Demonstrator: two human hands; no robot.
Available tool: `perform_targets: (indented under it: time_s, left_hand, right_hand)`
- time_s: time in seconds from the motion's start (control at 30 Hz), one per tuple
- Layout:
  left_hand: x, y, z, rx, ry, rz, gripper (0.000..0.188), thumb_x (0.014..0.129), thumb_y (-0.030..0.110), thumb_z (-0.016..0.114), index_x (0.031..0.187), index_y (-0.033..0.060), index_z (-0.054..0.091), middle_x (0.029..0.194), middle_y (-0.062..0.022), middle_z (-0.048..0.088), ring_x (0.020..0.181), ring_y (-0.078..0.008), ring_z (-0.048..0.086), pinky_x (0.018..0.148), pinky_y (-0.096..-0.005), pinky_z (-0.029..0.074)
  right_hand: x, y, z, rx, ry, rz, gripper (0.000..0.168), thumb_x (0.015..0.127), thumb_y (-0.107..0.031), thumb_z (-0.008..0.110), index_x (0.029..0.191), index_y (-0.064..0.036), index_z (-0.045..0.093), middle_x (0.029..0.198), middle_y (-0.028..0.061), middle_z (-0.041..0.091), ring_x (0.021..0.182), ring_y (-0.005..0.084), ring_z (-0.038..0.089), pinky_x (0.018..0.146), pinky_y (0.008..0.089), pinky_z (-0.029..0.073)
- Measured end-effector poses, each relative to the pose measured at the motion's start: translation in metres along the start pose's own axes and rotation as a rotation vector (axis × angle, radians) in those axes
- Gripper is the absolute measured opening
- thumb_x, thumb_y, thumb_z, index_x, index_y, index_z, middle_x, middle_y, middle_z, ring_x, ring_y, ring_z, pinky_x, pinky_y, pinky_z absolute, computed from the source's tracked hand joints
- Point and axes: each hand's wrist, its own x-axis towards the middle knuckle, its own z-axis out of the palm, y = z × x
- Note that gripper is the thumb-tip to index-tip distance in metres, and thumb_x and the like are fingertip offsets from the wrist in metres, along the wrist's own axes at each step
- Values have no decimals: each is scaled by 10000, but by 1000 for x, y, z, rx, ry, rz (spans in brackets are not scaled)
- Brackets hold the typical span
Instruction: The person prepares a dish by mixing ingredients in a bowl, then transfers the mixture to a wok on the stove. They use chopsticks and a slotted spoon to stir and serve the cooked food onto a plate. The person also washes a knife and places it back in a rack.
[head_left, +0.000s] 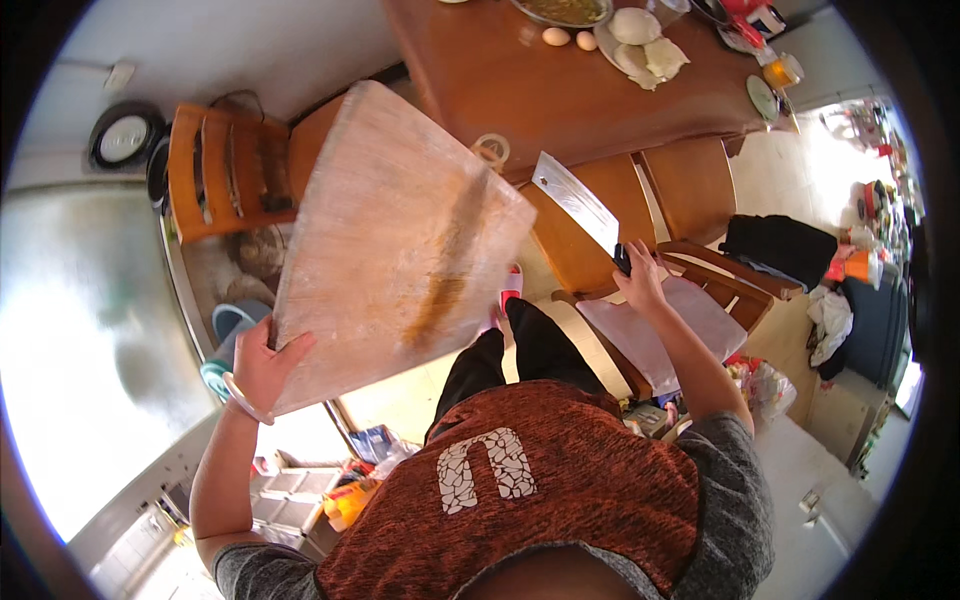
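Note:
A large pale wooden board (382, 217) with a brown stain tilts in front of me. Its near left edge is gripped by my left hand (266, 360), thumb on the face and fingers hidden behind. In my right hand (640, 279) is a cleaver (577, 202) with a wide bright blade and a black handle. The blade points up and away, apart from the board and over a wooden chair (600, 217). Below my right hand, a translucent plastic sheet (690, 322) hangs over another chair.
Ahead is a brown table (495, 82) bearing two eggs (556, 37), a bowl of food (562, 10) and a plate with white dough-like pieces (636, 30). A tape roll (492, 150) sits at its edge. A slatted chair (217, 172) stands left; dark clothing (780, 247) covers another at right.

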Motion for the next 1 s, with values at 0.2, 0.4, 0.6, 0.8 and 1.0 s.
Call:
perform_targets:
  time_s: [0.2,0.4,0.6,0.8,1.0]
  left_hand:
    - [-70,-49,21,557,-77,-66,404,880,390,649,1005,7,617,777,-206,646,749,-397,636,683,-489,494]
    - [-133,-109,24,764,-89,-199,330,894,372,615,1027,69,618,886,-165,685,878,-365,662,780,-479,506]
    - [-246,-182,-1,665,34,-464,317,875,328,653,1070,79,630,903,-170,693,881,-371,665,786,-467,509]
    - [-355,-285,-1,527,169,-572,310,880,287,661,1080,55,616,920,-182,689,892,-375,664,783,-464,513]
    - [-443,-383,-2,415,284,-636,285,870,310,669,1038,91,599,895,-156,684,872,-366,666,761,-456,523]
  right_hand:
    - [-31,-9,28,0,-191,-65,327,757,-67,625,1059,46,567,991,247,556,928,448,555,792,497,456]
    - [-27,-6,52,85,-449,-66,136,767,-57,610,864,33,578,864,203,570,809,366,591,732,443,470]
    - [0,-71,70,111,-558,-333,82,747,-39,593,807,0,553,790,141,548,738,283,570,682,382,457]
    - [14,-198,115,-34,-735,-572,110,756,-53,592,827,17,547,825,154,530,764,318,558,703,403,448]
    - [-33,-338,185,-166,-845,-717,112,755,-58,597,822,-7,523,833,132,502,752,304,531,688,392,432]
